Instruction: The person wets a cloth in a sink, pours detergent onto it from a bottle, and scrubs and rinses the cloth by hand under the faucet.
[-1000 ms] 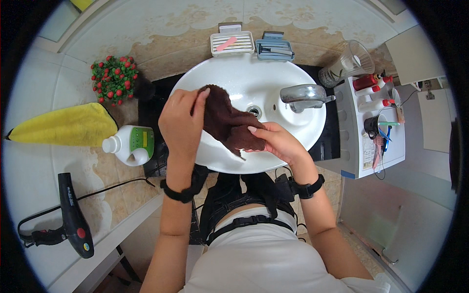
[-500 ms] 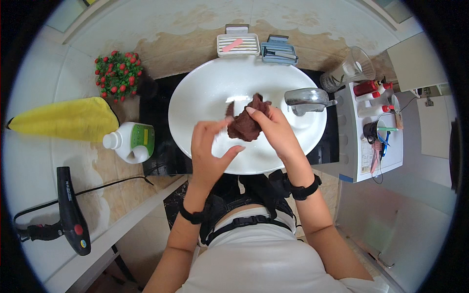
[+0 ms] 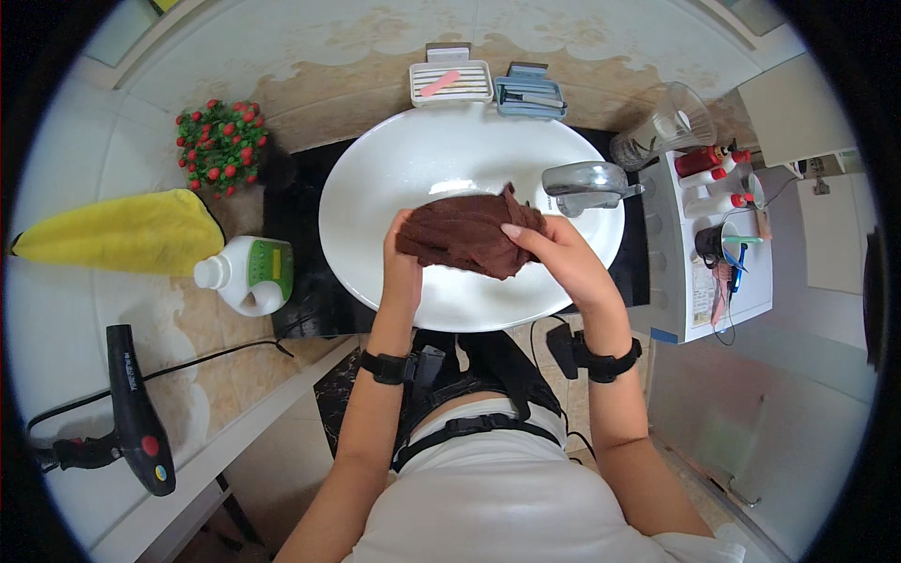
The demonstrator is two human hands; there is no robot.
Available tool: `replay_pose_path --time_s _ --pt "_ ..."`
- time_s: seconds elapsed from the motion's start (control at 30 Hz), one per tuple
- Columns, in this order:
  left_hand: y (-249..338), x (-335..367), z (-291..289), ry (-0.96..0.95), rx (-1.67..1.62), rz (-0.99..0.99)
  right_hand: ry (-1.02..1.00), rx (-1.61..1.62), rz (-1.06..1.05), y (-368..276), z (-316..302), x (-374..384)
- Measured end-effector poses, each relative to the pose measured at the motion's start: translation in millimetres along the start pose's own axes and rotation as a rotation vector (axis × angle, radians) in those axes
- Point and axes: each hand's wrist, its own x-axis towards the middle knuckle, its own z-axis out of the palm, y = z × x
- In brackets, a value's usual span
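A dark brown cloth is stretched between my hands over the white oval basin, partly spread and creased. My left hand grips its left end, with the fingers mostly hidden behind the fabric. At the right end, my right hand pinches the cloth, the thumb lying on top. Just beyond my right hand stands the chrome faucet, apart from the cloth. No water can be seen running from it.
Left of the basin are a white jug with a green label, a yellow cloth, a red-berried plant and a black hair dryer. Two soap dishes sit behind it. A white cabinet with bottles stands at right.
The brown cloth has gone from a crumpled bunch to a wider, spread piece. My left hand, open and beside it before, now holds its left end; my right hand has moved slightly right.
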Motion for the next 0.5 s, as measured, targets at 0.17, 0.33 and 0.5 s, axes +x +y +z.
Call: replay_pose_path --time_s 0.17,0.33,0.5 --pt "-1.2 -0.4 -3.6 -0.038 -0.349 0.007 0.127 -0.78 0.038 59.9 -8.5 -2.6" --pt "-5.3 -6.0 6.1 0.004 -0.501 -0.113 0.097 -0.728 -0.465 54.8 21.9 13.8" --pt "-13.8 -6.8 4.3 -0.196 -0.589 -0.159 -0.175 -0.243 -0.183 59.9 31.0 29.2"
